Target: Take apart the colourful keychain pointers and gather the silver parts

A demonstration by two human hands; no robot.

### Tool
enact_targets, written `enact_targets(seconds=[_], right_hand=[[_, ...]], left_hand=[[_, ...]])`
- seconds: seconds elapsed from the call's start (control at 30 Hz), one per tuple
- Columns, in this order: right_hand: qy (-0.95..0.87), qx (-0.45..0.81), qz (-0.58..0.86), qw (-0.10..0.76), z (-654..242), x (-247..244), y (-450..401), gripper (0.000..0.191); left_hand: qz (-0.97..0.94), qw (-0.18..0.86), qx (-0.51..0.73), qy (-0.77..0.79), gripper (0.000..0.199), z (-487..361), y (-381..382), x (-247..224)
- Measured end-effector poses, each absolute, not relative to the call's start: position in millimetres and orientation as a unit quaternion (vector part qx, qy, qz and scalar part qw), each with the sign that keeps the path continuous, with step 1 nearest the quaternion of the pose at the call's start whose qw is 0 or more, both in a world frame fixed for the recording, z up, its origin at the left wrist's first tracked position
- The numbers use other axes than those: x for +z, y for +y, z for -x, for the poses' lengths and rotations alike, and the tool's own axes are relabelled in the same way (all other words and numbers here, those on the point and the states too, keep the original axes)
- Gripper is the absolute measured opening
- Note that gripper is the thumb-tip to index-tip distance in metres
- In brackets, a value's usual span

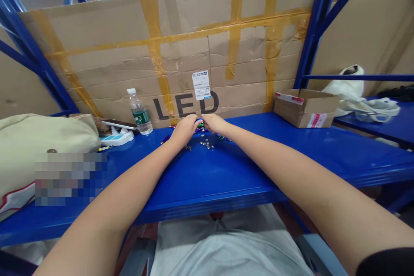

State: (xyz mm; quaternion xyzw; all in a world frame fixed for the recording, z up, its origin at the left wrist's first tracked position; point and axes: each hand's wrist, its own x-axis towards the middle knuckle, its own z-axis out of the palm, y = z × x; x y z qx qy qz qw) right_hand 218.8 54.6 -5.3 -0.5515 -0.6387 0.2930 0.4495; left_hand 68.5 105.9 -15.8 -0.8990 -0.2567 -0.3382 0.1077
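Observation:
My left hand (186,130) and my right hand (214,123) meet over the far half of the blue table. Both are closed, fingertips together, around a small blue piece (200,120) that is mostly hidden; its kind cannot be made out. Just in front of the hands lie several small, round, silvery metal parts (207,144), with a few more beside my left wrist. Behind and under the fingers are shiny coloured pieces (203,128) in purple, green and red, partly covered. A dark blue one (165,139) lies left of my left hand, and green ones (220,137) lie below my right wrist.
The blue table (200,181) has a taped cardboard panel (123,69) along its back. At left stand a cream bag (42,138), a white power strip (118,138), a phone (119,124) and a water bottle (140,114). A cardboard box (318,110) is at right.

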Motion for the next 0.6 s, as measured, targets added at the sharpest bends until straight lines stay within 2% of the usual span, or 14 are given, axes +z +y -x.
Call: enact_targets(seconds=[0.17, 0.27, 0.33, 0.43, 0.6], right_hand=[[-0.679, 0.173, 0.557, 0.446, -217.9, -2.7, 53.6, 0.036], [-0.685, 0.143, 0.559, 0.445, -217.0, -0.4, 51.6, 0.034], [-0.685, 0.141, 0.563, 0.441, -217.0, -0.1, 51.2, 0.034], [-0.695, 0.127, 0.562, 0.429, -218.7, -1.8, 53.2, 0.034], [-0.752, 0.028, 0.530, 0.392, -224.2, -5.1, 54.8, 0.032]], left_hand=[[0.885, -0.018, -0.364, -0.290, 0.040, -69.8, 105.3, -8.4], [0.867, -0.116, -0.394, -0.281, 0.027, -69.4, 104.4, -6.5], [0.863, -0.137, -0.411, -0.260, 0.020, -68.9, 103.7, -6.2], [0.857, -0.178, -0.398, -0.276, 0.023, -68.5, 101.8, -5.5], [0.788, -0.447, -0.291, -0.309, 0.040, -65.5, 98.9, -2.3]])
